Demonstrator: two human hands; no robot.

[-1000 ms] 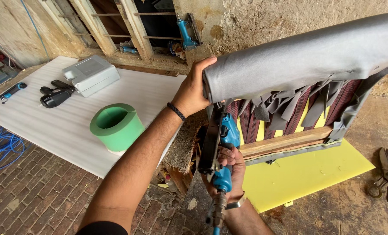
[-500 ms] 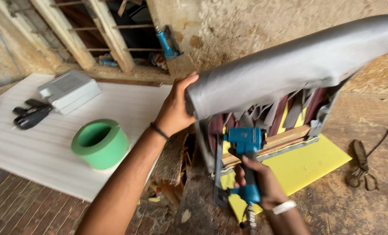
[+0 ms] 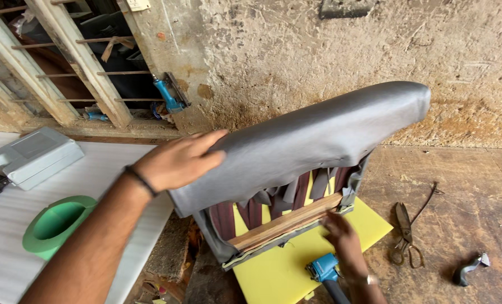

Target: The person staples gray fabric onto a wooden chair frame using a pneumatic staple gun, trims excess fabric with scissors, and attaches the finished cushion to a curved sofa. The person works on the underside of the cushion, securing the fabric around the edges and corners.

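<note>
- Since half a second ago: right hand [image 3: 344, 242] no longer grips the blue pneumatic staple gun [image 3: 323, 269]; gun now lies on the yellow foam sheet [image 3: 273, 276], at about 7 o'clock from that hand and touching its wrist side.
- Green tape-like ring [image 3: 56, 224] rests on the white corrugated board [image 3: 115, 169], far left; grey flat box [image 3: 34, 156] at 11 o'clock from the ring.
- Left hand [image 3: 177, 163] lies open and flat, fingers spread on the near end of the grey vinyl-covered seat cushion [image 3: 313, 141], steadying it; it grasps nothing.
- Cushion stands tilted on edge over the yellow sheet, underside toward the camera; maroon webbing and loose grey flaps show above the wooden frame rail [image 3: 284, 222].
- Right hand's fingertips touch the rail's right end, fingers loosely extended, empty.
- Judgement: stapling has paused; the hand seems to be checking or tucking the cover edge.
- Black metal shears [image 3: 404, 233] lie on the concrete floor [image 3: 476, 191], at 3 o'clock from the right hand, well apart.
</note>
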